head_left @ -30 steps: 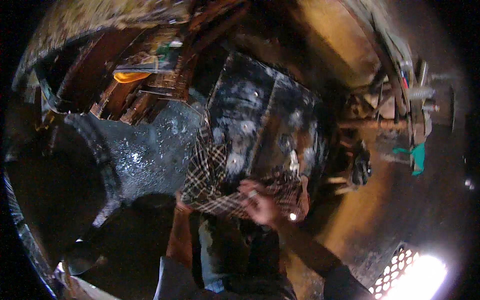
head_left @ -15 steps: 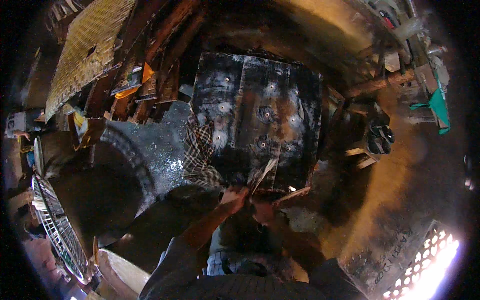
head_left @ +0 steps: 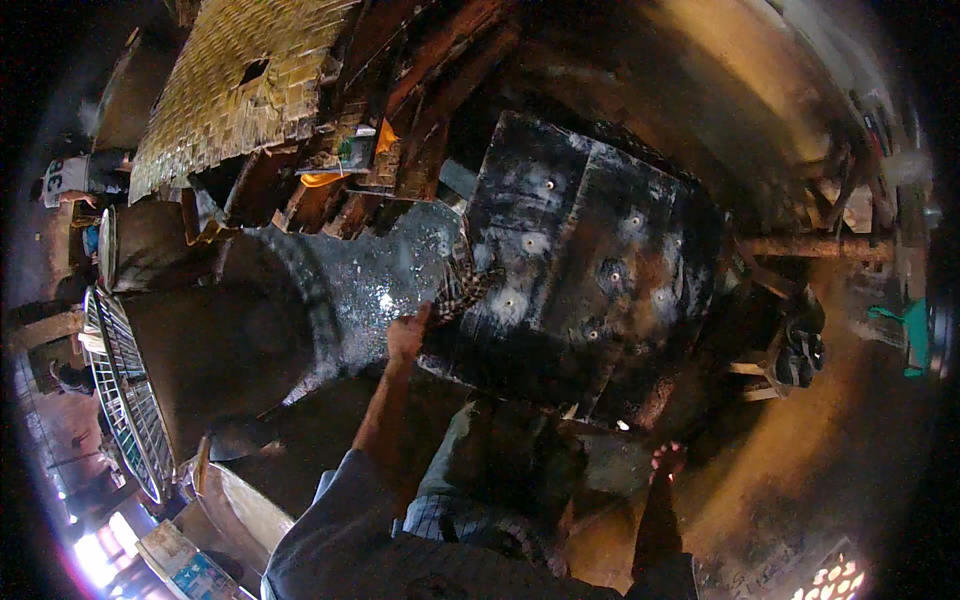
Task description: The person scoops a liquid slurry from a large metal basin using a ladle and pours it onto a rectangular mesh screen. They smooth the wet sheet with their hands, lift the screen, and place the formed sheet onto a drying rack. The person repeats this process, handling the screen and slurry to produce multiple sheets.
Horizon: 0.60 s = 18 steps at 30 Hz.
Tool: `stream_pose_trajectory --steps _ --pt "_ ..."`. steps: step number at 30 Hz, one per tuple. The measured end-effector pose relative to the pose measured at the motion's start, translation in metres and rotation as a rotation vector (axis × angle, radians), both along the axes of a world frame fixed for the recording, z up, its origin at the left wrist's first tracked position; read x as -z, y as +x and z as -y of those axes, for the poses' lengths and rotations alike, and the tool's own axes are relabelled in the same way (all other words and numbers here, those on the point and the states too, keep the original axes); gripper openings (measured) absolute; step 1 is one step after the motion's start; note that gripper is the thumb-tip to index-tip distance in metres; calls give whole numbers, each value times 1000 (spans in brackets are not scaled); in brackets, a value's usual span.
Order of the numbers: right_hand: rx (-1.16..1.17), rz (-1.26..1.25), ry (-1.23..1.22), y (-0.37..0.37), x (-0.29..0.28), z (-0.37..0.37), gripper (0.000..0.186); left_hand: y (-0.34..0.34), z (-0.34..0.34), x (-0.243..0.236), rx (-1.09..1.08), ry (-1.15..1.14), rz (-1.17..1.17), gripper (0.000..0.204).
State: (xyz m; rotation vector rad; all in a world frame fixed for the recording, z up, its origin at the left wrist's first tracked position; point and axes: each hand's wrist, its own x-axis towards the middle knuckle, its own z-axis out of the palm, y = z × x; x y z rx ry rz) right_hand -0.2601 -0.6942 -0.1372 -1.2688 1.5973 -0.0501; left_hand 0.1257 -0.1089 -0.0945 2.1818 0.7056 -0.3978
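My left hand (head_left: 408, 338) is closed in a grip, fingers folded around one end of a crumpled, dark-and-pale checked cloth (head_left: 464, 290). The cloth runs from my fist up and to the right, across the left edge of a broad, squarish, black-stained board of joined wooden panels (head_left: 580, 285), which is marked with pale round patches that have small spots at their centres. The far end of the cloth lies over the board's surface.

My right hand (head_left: 668, 458) is well apart from the left, just beyond the board's near right corner and clear of the cloth. Its fingers look loosely bent, but it is small and dim, so I cannot tell how far they are spread or whether they pinch anything.

My left forearm (head_left: 383, 410) slants forward and a little rightward from a grey sleeve (head_left: 335, 510), the fist at the board's left side. My right forearm (head_left: 656, 525) points almost straight ahead, with the fingers uppermost in view. Past my left fist spreads a grey, wet-looking surface (head_left: 370, 265) with bright glints.
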Motion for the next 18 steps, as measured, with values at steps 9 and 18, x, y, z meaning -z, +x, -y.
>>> stream_pose_trajectory --steps 9,18 --pt "136 306 197 158 7 2 52 68 -37 55 -49 264 96 31" --pt "162 412 158 233 11 25 52 43 12 29 104 -560 -137 48"
